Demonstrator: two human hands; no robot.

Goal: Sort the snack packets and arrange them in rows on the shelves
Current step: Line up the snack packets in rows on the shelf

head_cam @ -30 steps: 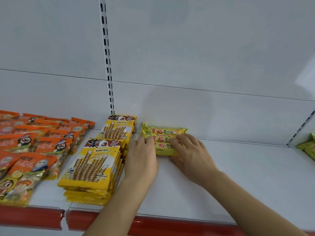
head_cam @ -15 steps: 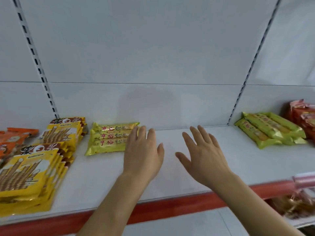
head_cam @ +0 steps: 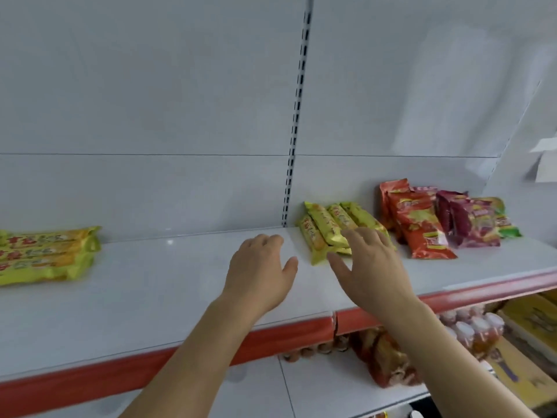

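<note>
A white shelf (head_cam: 156, 297) with a red front edge runs across the view. At its far left lies a stack of yellow packets with red lettering (head_cam: 45, 254). Another loose pile of the same yellow packets (head_cam: 325, 227) lies right of the slotted upright. My right hand (head_cam: 370, 263) hovers over the near end of that pile, fingers spread, holding nothing. My left hand (head_cam: 262, 270) floats above the bare shelf just left of the pile, fingers relaxed and empty. Red packets (head_cam: 419, 224) and purple packets (head_cam: 470, 224) lie further right.
A slotted upright (head_cam: 297, 122) divides the white back panel. A lower shelf (head_cam: 316, 387) holds bagged snacks (head_cam: 382, 357), small bottles (head_cam: 476, 327) and yellow boxes (head_cam: 530, 321) at the right. A white box (head_cam: 545, 164) shows at the far right.
Both hands let go of the yellow stack at the left and moved right along the shelf. The view swung right, and my right hand now reaches over the second yellow pile.
</note>
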